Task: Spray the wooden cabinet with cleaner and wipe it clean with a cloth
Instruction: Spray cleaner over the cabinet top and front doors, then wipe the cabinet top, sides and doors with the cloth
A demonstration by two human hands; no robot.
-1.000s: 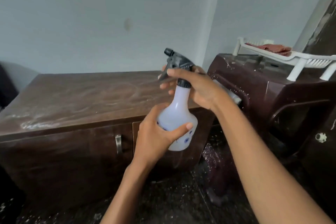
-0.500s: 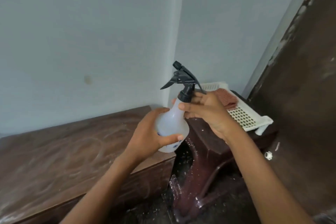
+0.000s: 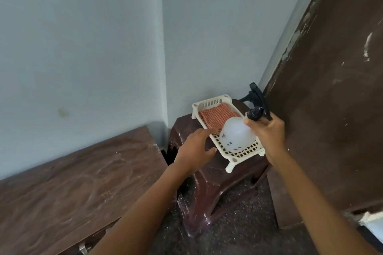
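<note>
My right hand grips the neck of a white spray bottle with a black trigger head. The bottle hangs tilted over the near end of a white slotted basket. A folded orange checked cloth lies in the far end of that basket. My left hand hovers just left of the basket with fingers spread and holds nothing. The wooden cabinet, its top streaked with wet smears, stretches across the lower left.
The basket stands on a dark maroon plastic stool in the room's corner. A tall dark brown panel rises close on the right. Pale walls meet behind the stool. Speckled dark floor lies below.
My left hand has let go of the bottle. My right hand has carried the bottle right and down over the basket. The view has swung right, away from the cabinet.
</note>
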